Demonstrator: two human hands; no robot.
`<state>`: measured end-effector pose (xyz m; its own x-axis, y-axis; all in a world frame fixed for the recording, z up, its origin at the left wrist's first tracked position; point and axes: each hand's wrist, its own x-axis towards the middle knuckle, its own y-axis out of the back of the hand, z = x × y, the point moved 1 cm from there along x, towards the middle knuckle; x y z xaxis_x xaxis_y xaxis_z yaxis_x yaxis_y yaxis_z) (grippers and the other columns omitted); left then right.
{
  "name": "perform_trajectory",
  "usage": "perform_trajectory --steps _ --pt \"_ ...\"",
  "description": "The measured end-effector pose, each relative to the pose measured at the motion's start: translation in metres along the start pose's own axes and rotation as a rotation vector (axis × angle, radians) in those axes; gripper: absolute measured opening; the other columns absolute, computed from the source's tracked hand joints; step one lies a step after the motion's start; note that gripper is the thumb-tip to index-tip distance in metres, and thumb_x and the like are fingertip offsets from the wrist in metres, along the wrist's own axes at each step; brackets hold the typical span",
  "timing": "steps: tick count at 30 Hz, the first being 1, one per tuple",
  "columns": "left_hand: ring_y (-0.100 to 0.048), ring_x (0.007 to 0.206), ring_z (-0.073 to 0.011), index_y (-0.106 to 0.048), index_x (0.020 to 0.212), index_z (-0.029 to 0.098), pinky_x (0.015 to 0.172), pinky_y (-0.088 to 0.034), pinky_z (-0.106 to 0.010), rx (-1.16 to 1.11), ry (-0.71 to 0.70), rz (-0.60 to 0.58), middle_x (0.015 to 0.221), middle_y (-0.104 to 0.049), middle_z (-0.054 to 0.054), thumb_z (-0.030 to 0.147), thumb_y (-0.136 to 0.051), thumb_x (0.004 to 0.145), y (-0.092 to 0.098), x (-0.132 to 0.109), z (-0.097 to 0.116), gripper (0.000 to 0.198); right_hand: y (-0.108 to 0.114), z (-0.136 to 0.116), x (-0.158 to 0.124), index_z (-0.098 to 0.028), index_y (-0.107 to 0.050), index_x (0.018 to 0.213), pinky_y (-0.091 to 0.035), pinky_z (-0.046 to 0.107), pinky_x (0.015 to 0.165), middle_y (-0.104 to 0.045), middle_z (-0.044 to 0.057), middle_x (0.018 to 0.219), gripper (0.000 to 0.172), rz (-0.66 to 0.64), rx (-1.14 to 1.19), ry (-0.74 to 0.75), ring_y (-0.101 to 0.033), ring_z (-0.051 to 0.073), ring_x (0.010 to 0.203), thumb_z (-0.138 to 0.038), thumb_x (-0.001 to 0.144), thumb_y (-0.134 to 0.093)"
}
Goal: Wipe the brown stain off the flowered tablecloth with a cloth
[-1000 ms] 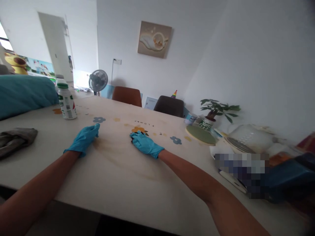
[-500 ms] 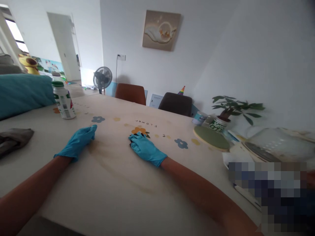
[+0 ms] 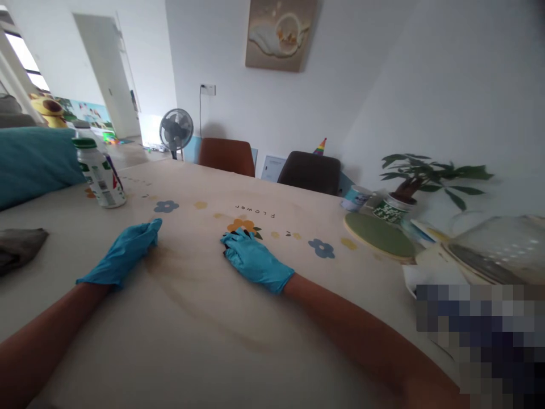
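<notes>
Both hands wear blue gloves and lie on a table (image 3: 204, 335) covered by a cream tablecloth (image 3: 298, 216) printed with small blue and orange flowers and the word FLOWER. The left hand (image 3: 121, 255) rests on its side, fingers loosely curled, holding nothing. The right hand (image 3: 254, 260) lies palm down with fingers spread flat, also holding nothing; its fingertips touch an orange flower (image 3: 242, 225). Between the two hands and just below them a faint brownish stain (image 3: 191, 284) spreads over the cloth. Beyond the left hand stands a white bottle (image 3: 99, 173) with a green cap. A grey rag (image 3: 19, 249) lies well to its left.
</notes>
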<state>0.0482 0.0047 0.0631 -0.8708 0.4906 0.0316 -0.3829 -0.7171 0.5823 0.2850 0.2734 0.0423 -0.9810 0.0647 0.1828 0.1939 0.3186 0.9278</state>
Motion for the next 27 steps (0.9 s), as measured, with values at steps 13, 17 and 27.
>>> perform_trajectory --steps 13,17,27 --pt "-0.052 0.070 -0.0241 -0.056 0.065 0.028 0.076 -0.047 -0.041 0.022 0.021 0.037 0.067 -0.057 -0.004 0.102 -0.047 0.070 -0.001 -0.006 0.016 0.074 0.008 0.060 0.136 -0.021 -0.082 0.150 -0.046 0.064 0.143 -0.073 0.016 0.172 0.030 0.016 -0.100 -0.204 -0.065 0.035 0.163 -0.027 0.127 -0.063" --pt "-0.051 0.066 -0.0230 -0.056 0.064 0.028 0.072 -0.046 -0.039 0.022 0.014 0.042 0.066 -0.058 -0.005 0.100 -0.048 0.072 -0.002 -0.007 0.020 0.073 0.008 0.071 0.169 -0.023 -0.081 0.152 -0.048 0.070 0.141 -0.070 0.016 0.174 0.035 0.004 -0.102 -0.257 -0.065 0.038 0.163 -0.042 0.123 -0.077" --pt "-0.051 0.065 -0.0214 -0.059 0.062 0.026 0.071 -0.045 -0.037 0.012 -0.007 0.048 0.065 -0.057 -0.006 0.086 -0.048 0.078 -0.002 0.001 0.015 0.062 0.003 0.017 0.099 -0.021 -0.079 0.160 -0.031 0.061 0.154 -0.068 0.013 0.181 0.045 -0.100 -0.034 0.036 -0.058 0.033 0.173 -0.028 0.128 -0.049"
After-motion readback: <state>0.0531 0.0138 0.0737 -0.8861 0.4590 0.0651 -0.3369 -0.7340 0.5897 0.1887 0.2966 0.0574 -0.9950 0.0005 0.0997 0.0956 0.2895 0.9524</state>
